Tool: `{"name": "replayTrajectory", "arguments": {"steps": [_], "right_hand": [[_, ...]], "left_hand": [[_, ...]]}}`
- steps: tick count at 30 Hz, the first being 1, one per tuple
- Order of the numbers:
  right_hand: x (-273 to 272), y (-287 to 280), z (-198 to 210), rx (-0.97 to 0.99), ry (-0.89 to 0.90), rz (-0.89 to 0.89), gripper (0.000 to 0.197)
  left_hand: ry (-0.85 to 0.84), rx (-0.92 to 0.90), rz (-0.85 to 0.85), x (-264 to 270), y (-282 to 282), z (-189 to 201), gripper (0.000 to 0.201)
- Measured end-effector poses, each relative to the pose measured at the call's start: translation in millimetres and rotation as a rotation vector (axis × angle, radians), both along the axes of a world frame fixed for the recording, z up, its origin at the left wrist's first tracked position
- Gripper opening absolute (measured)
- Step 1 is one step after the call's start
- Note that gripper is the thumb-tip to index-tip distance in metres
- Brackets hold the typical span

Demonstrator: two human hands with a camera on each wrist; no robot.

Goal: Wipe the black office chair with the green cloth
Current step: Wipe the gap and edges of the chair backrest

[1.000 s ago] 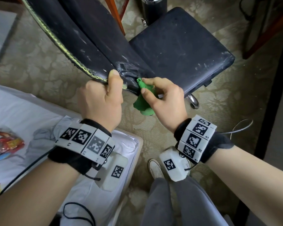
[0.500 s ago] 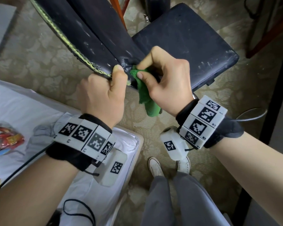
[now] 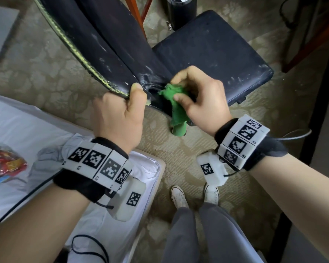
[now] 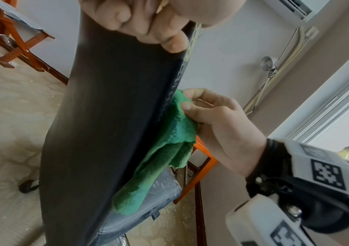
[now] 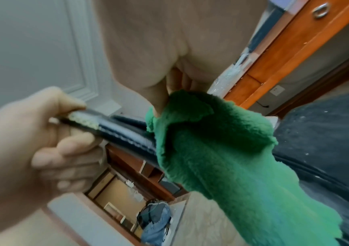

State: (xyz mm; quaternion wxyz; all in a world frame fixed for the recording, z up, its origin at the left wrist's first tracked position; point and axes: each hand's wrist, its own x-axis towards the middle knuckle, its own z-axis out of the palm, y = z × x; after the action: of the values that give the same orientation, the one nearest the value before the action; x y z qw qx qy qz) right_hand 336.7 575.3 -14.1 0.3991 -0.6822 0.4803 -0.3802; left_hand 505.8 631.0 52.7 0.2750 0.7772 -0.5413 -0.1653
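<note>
My left hand (image 3: 120, 112) clamped the black office chair (image 3: 106, 44) backrest's top edge; my right hand (image 3: 203, 99), just beside it, pinched the green cloth (image 3: 174, 103) against that edge, tail hanging down.

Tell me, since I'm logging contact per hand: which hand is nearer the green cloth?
Right. The right hand pinches the green cloth against the chair back's top edge; the left hand grips that edge beside it, apart from the cloth.
</note>
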Motion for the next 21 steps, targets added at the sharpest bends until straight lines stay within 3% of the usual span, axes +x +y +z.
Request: {"name": "replayTrajectory", "arguments": {"steps": [4,10,18,21], "right_hand": [[-9.4,-4.7,8.2,0.012,-0.095,-0.123,0.025],[33.0,-6.1,39.3,-0.141,-0.181,0.011,0.008],[21.2,-11.9,-1.3,-0.073,0.024,-0.014,0.006],[17.7,-19.6,6.6,-0.033,0.041,-0.015,0.008]], "left_hand": [[-0.015,-0.001,-0.004,0.3,-0.3,0.8,0.075],[-0.038,-0.006,-0.004,0.5,0.3,0.2,0.075],[-0.018,0.003,-0.01,-0.1,1.9,0.5,0.075],[-0.006,-0.002,-0.024,-1.6,0.5,0.7,0.074]]}}
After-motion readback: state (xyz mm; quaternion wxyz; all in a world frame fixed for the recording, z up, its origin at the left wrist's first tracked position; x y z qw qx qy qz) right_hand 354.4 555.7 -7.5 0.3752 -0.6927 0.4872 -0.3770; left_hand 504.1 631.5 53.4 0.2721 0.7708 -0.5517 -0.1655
